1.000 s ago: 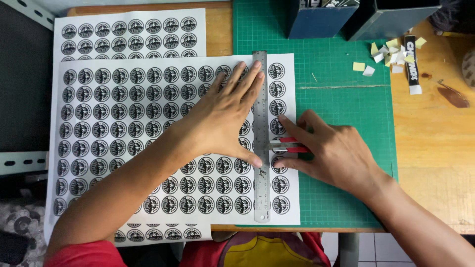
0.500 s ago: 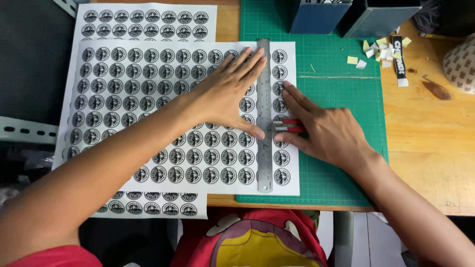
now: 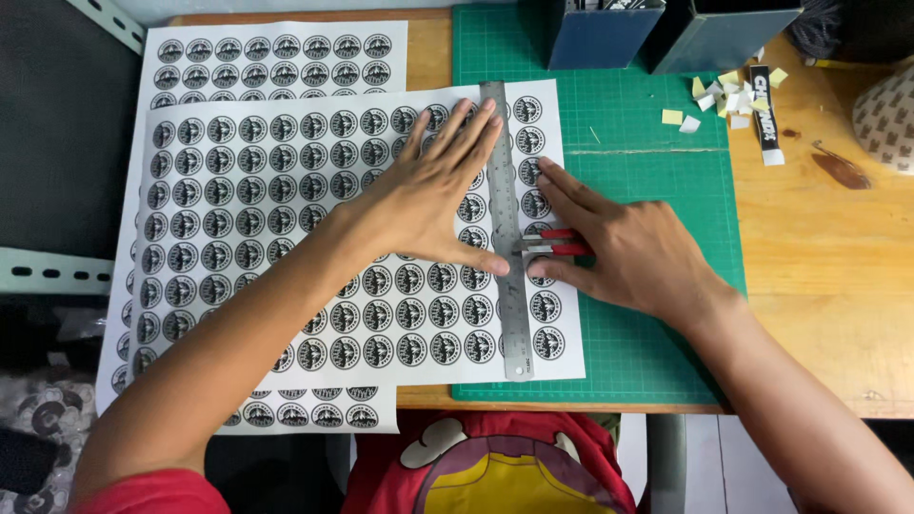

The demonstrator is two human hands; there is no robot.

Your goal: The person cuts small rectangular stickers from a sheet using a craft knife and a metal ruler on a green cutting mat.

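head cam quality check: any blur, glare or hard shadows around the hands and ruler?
Head view: sharp, no motion blur on the left hand or right hand; even, soft light, only faint shadows under the hands; the steel ruler has mild sheen, no blown glare; sticker sheet bright but circles readable; the cutter is mostly hidden.

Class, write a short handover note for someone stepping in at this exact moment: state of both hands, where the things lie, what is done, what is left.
Left hand: flat, fingers spread, pressing the long steel ruler onto the top white sheet of round black stickers.
Right hand: holds a red-handled craft knife against the ruler's right edge, about midway along it.
The sheet lies partly on the green cutting mat, over a second sticker sheet.
Done: ruler aligned between the last two sticker columns.
Left: I cannot tell how far the cut has gone; the strip is not yet separated.
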